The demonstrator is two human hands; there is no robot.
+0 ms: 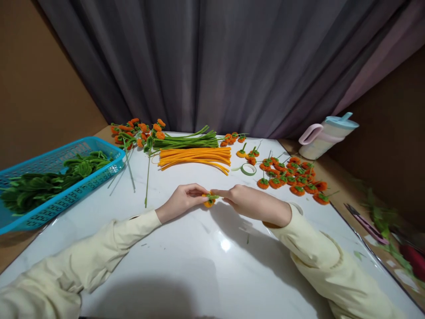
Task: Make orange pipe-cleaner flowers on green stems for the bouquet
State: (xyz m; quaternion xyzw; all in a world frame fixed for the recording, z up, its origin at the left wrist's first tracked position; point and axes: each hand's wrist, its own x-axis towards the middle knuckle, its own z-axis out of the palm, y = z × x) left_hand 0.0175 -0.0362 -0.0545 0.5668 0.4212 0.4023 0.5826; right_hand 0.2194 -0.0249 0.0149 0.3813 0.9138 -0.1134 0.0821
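A small yellow-orange pipe-cleaner fruit (209, 202) with a green top is held just above the white tabletop, at the middle of the head view. My left hand (182, 201) pinches it between thumb and fingertips from the left. From the right, my right hand (237, 198) reaches in with the index finger stretched along the green top and the other fingers curled. Its fingertip touches the green strip; the thumb is mostly hidden. Beyond my hands lie a bundle of orange pipe cleaners (195, 157) and a bundle of green pipe cleaners (189, 141).
Finished orange fruits (282, 173) with wire stems lie at the right, beside a roll of green tape (248, 169). A blue basket (102, 144) of green leaves stands left. Orange flower-like stems (133, 130) lie behind it. A lidded cup (327, 137) and pink-handled pliers (368, 226) are rightmost.
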